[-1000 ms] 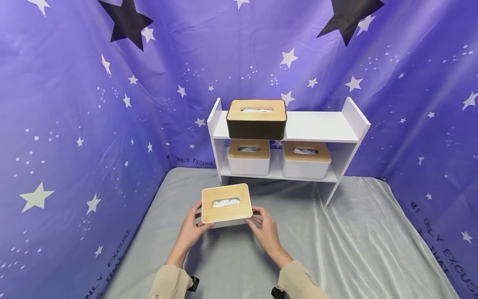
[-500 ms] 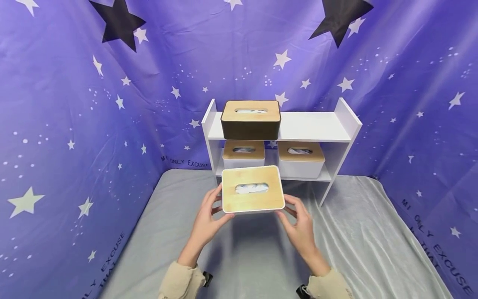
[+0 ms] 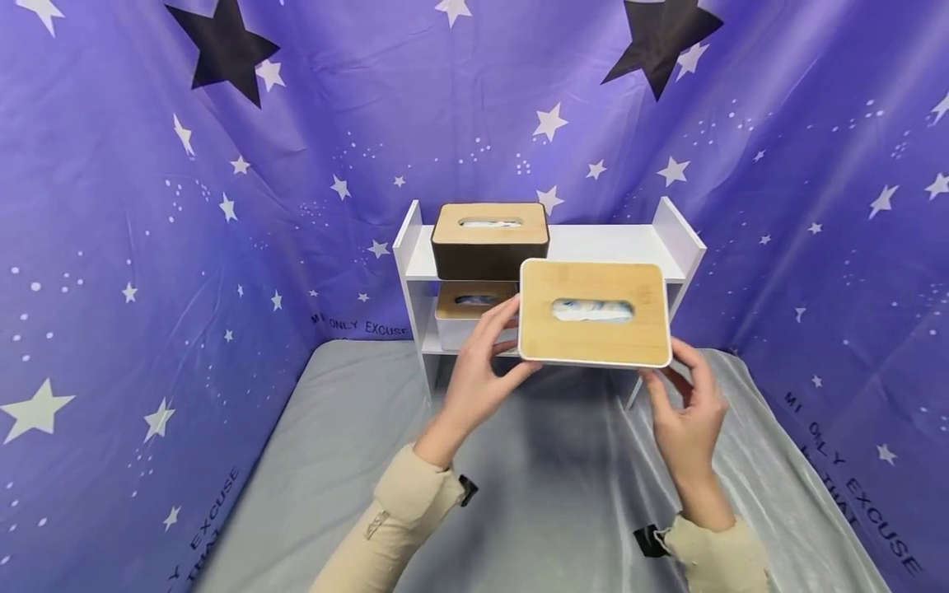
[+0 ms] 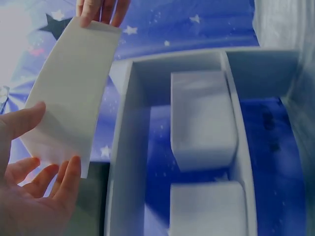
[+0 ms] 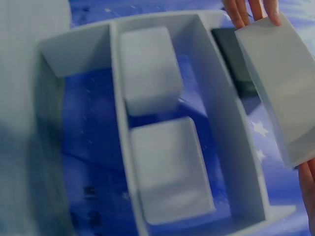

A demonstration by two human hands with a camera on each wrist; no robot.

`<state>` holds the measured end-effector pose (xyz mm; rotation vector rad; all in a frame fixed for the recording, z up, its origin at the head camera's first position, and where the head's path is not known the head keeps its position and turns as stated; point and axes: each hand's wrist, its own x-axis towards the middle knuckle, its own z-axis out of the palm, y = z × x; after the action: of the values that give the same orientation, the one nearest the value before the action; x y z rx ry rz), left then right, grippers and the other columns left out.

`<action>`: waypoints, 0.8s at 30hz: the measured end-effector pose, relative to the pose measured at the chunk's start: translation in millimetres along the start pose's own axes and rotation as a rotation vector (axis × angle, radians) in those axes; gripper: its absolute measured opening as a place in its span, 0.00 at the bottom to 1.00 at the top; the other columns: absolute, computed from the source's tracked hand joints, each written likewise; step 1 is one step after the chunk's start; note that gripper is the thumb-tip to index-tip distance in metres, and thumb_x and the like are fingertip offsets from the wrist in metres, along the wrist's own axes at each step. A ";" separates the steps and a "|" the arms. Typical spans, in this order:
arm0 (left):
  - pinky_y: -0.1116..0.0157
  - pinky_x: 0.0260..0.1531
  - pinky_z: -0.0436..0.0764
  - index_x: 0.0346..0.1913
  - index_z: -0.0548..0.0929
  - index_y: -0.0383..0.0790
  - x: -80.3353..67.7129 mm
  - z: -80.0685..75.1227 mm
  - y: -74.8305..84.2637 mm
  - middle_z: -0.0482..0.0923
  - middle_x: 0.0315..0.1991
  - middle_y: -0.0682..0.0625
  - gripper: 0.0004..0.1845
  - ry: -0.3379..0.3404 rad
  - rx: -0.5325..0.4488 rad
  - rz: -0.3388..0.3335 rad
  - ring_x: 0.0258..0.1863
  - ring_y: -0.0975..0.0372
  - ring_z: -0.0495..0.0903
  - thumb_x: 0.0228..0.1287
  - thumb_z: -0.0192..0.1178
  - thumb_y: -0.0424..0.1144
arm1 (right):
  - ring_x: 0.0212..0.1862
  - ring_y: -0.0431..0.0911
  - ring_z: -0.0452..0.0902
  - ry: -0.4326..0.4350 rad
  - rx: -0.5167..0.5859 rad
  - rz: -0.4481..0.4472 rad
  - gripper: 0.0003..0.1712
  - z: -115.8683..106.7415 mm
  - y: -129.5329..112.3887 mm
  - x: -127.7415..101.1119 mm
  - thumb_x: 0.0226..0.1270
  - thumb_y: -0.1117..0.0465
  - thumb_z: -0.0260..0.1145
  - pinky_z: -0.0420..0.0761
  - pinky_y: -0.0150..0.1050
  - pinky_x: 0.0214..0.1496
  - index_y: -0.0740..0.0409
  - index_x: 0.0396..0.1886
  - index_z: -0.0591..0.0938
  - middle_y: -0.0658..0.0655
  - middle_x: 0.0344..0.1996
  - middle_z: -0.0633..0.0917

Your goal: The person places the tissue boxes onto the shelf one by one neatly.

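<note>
A white tissue box [image 3: 630,338] with a light wooden lid is held in the air between both hands, in front of the shelf's right half. My left hand [image 3: 482,383] grips its left end, thumb at the near edge and fingers behind. At the other end my right hand [image 3: 689,420] grips it the same way. Some white tissue shows in the lid's slot. Both wrist views look at the box's plain white side; in the left one, the right hand [image 4: 102,12] appears at the far end.
The white two-level shelf [image 3: 615,239] stands at the back. A dark tissue box [image 3: 489,261] sits on its top left. Below are two white tissue boxes; the right one [image 5: 172,172] is hidden in the head view. Grey cloth [image 3: 356,436] covers the surface; starry purple curtains surround it.
Both hands have raised the tissue box from low in front of the shelf, moving it up and right to top-shelf height in the view. The head view has shifted slightly.
</note>
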<state>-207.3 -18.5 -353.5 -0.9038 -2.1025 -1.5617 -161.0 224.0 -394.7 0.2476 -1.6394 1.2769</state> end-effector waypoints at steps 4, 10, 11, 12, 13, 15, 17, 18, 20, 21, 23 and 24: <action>0.69 0.57 0.82 0.75 0.65 0.43 18.4 19.4 5.5 0.69 0.71 0.48 0.42 0.009 0.000 0.032 0.63 0.55 0.77 0.57 0.72 0.32 | 0.53 0.39 0.80 0.055 -0.017 0.020 0.24 -10.2 -0.3 18.3 0.56 0.81 0.68 0.82 0.25 0.54 0.74 0.55 0.81 0.44 0.48 0.84; 0.67 0.58 0.82 0.68 0.68 0.37 35.7 43.2 6.9 0.68 0.73 0.49 0.33 0.059 0.005 0.046 0.62 0.55 0.77 0.62 0.69 0.32 | 0.49 0.37 0.81 0.112 -0.065 0.068 0.22 -15.4 6.2 38.7 0.59 0.77 0.68 0.82 0.24 0.54 0.71 0.55 0.81 0.42 0.47 0.85; 0.68 0.58 0.82 0.67 0.68 0.37 37.8 45.7 6.8 0.67 0.74 0.49 0.31 0.062 0.009 0.042 0.63 0.56 0.77 0.63 0.68 0.32 | 0.49 0.36 0.81 0.121 -0.074 0.081 0.21 -15.0 8.3 41.1 0.59 0.76 0.69 0.82 0.23 0.54 0.71 0.55 0.82 0.41 0.46 0.85; 0.68 0.58 0.82 0.66 0.68 0.36 39.9 47.8 6.5 0.66 0.75 0.49 0.30 0.061 0.012 0.037 0.63 0.56 0.77 0.65 0.66 0.33 | 0.49 0.35 0.82 0.132 -0.081 0.095 0.21 -14.4 10.1 43.5 0.60 0.75 0.69 0.82 0.23 0.54 0.69 0.54 0.82 0.40 0.46 0.85; 0.68 0.58 0.82 0.66 0.68 0.36 41.9 49.3 6.1 0.66 0.75 0.49 0.28 0.061 0.016 0.032 0.64 0.56 0.77 0.66 0.65 0.33 | 0.48 0.35 0.82 0.141 -0.091 0.107 0.21 -13.6 11.8 45.9 0.60 0.75 0.69 0.82 0.22 0.53 0.69 0.54 0.82 0.40 0.45 0.85; 0.68 0.59 0.81 0.68 0.67 0.36 46.2 52.0 3.9 0.67 0.74 0.49 0.28 0.059 0.023 0.020 0.64 0.56 0.77 0.68 0.63 0.33 | 0.48 0.34 0.82 0.148 -0.111 0.127 0.20 -11.8 14.6 51.8 0.61 0.72 0.70 0.82 0.22 0.52 0.67 0.54 0.83 0.39 0.44 0.85; 0.68 0.60 0.80 0.70 0.66 0.37 50.6 54.1 1.5 0.67 0.73 0.47 0.29 0.054 0.024 0.017 0.65 0.55 0.76 0.69 0.61 0.31 | 0.47 0.33 0.83 0.154 -0.114 0.156 0.19 -9.3 16.9 58.9 0.62 0.71 0.70 0.82 0.21 0.51 0.66 0.54 0.83 0.40 0.43 0.85; 0.68 0.61 0.80 0.71 0.66 0.37 52.5 55.0 0.4 0.67 0.73 0.46 0.29 0.051 0.019 0.018 0.66 0.55 0.75 0.69 0.61 0.30 | 0.47 0.32 0.83 0.154 -0.119 0.170 0.19 -8.2 17.8 62.6 0.63 0.70 0.70 0.82 0.21 0.51 0.65 0.54 0.83 0.40 0.43 0.86; 0.68 0.63 0.78 0.73 0.64 0.37 55.6 57.1 -1.5 0.64 0.73 0.43 0.31 0.045 0.001 0.015 0.68 0.55 0.73 0.68 0.60 0.28 | 0.47 0.31 0.83 0.152 -0.119 0.198 0.18 -5.8 20.0 69.4 0.64 0.68 0.70 0.82 0.21 0.50 0.62 0.53 0.82 0.41 0.44 0.86; 0.68 0.64 0.76 0.73 0.63 0.37 56.9 58.2 -2.1 0.61 0.72 0.42 0.32 0.041 -0.010 0.011 0.69 0.55 0.71 0.68 0.60 0.27 | 0.47 0.31 0.84 0.156 -0.115 0.209 0.17 -4.2 21.1 72.4 0.64 0.67 0.70 0.82 0.21 0.50 0.61 0.52 0.80 0.42 0.45 0.87; 0.70 0.67 0.73 0.73 0.61 0.36 58.8 61.0 -3.2 0.56 0.70 0.40 0.34 0.027 -0.021 -0.008 0.71 0.55 0.68 0.66 0.61 0.26 | 0.47 0.32 0.84 0.165 -0.111 0.217 0.16 -0.8 23.3 76.9 0.63 0.67 0.71 0.83 0.22 0.50 0.59 0.49 0.78 0.44 0.45 0.87; 0.70 0.69 0.71 0.72 0.59 0.36 59.6 62.3 -3.5 0.54 0.69 0.40 0.35 0.017 -0.026 -0.016 0.72 0.56 0.66 0.65 0.61 0.25 | 0.48 0.32 0.84 0.166 -0.115 0.211 0.15 1.0 24.5 78.5 0.63 0.66 0.71 0.83 0.23 0.51 0.59 0.48 0.78 0.44 0.45 0.86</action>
<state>-247.9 56.0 -338.3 -0.8818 -2.0876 -1.6029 -215.5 264.1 -347.9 -0.1019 -1.6200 1.3167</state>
